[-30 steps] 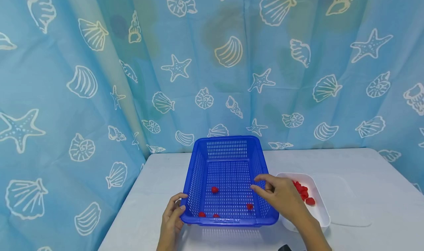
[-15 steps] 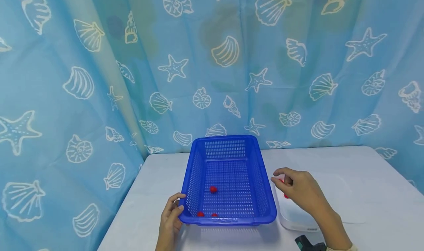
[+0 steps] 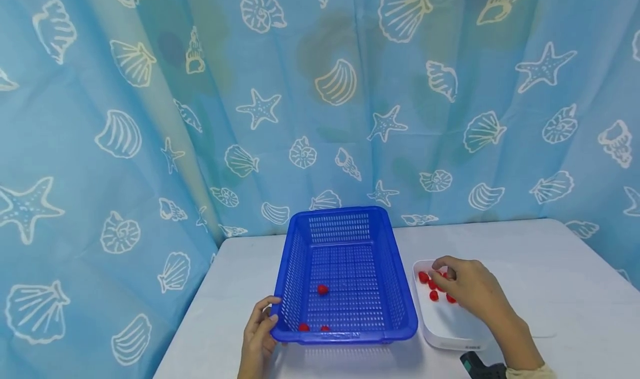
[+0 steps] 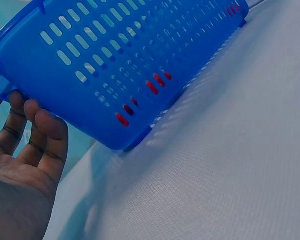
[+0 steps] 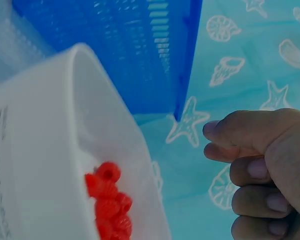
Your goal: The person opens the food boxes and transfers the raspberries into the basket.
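Note:
In the head view a blue plastic basket (image 3: 345, 337) stands mid-table. My left hand (image 3: 257, 340) grips its near left corner, fingertips at the rim in the left wrist view. A raspberry (image 3: 322, 290) lies on its floor, two others by the near wall. Red also shows through the far slots in the left wrist view. My right hand (image 3: 472, 287) hovers over the white container (image 3: 450, 343), thumb and index finger a little apart, nothing visible between them; its other fingers are bent. Several raspberries (image 5: 110, 205) lie in that container, some hidden by the hand in the head view.
A white cloth covers the table (image 3: 240, 273). Behind and to the left hangs a blue curtain (image 3: 300, 118) with shell and starfish prints. A black device (image 3: 482, 367) sits at the right wrist. The basket's right side stands close to the container.
My right hand has moved right, from over the basket to over the container. A raspberry at the basket's near right has dropped out of the head view. The left hand keeps its grip.

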A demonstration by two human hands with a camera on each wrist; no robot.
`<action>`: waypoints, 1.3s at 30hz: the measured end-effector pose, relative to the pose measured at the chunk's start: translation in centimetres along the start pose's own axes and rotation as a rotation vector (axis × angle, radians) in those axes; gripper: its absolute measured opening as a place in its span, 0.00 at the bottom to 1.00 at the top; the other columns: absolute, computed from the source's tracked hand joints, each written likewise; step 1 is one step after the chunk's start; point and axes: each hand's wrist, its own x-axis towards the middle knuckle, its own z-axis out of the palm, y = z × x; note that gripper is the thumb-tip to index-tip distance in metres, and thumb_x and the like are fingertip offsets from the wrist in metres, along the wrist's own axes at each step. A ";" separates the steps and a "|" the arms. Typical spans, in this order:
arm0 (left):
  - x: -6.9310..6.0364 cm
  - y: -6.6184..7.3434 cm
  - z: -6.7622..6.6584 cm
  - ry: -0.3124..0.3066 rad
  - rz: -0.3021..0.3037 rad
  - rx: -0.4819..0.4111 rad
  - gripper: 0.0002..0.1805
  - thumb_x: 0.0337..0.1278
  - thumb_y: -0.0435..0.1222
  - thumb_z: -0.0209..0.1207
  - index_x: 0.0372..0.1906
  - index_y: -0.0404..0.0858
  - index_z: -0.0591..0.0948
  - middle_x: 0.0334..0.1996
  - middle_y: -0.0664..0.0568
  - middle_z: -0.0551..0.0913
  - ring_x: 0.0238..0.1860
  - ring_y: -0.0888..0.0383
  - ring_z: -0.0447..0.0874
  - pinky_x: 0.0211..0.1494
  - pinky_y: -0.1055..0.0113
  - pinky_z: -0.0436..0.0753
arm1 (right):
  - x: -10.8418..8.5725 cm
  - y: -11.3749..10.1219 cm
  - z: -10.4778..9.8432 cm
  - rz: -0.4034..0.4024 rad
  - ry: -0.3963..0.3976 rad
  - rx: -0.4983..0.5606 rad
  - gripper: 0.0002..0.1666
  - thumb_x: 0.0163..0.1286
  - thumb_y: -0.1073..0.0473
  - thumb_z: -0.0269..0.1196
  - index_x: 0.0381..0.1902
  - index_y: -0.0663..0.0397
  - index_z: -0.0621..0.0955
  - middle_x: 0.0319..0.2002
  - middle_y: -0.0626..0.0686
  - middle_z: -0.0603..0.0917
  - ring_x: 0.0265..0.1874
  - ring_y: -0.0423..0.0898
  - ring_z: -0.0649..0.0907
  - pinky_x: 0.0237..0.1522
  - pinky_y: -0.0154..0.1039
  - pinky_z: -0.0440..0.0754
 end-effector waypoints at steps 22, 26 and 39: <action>-0.3 0.3 0.5 0.056 -0.070 0.038 0.21 0.69 0.36 0.52 0.64 0.36 0.69 0.49 0.39 0.75 0.34 0.53 0.79 0.30 0.65 0.79 | 0.9 2.8 3.6 0.104 -0.133 -0.032 0.06 0.61 0.58 0.72 0.34 0.54 0.86 0.30 0.49 0.81 0.27 0.46 0.76 0.29 0.43 0.78; -0.3 0.4 0.4 0.046 -0.069 0.042 0.21 0.69 0.36 0.52 0.64 0.36 0.69 0.49 0.40 0.75 0.35 0.53 0.79 0.31 0.64 0.79 | 0.8 2.7 4.1 0.098 -0.124 -0.062 0.09 0.61 0.58 0.72 0.36 0.57 0.86 0.26 0.48 0.81 0.24 0.46 0.76 0.27 0.43 0.78; -0.3 0.2 0.2 0.026 -0.032 0.036 0.20 0.69 0.34 0.50 0.63 0.34 0.69 0.48 0.41 0.74 0.33 0.56 0.77 0.29 0.66 0.78 | 0.6 2.2 4.3 0.186 -0.100 -0.076 0.07 0.59 0.61 0.72 0.33 0.59 0.87 0.26 0.50 0.81 0.25 0.48 0.76 0.28 0.45 0.78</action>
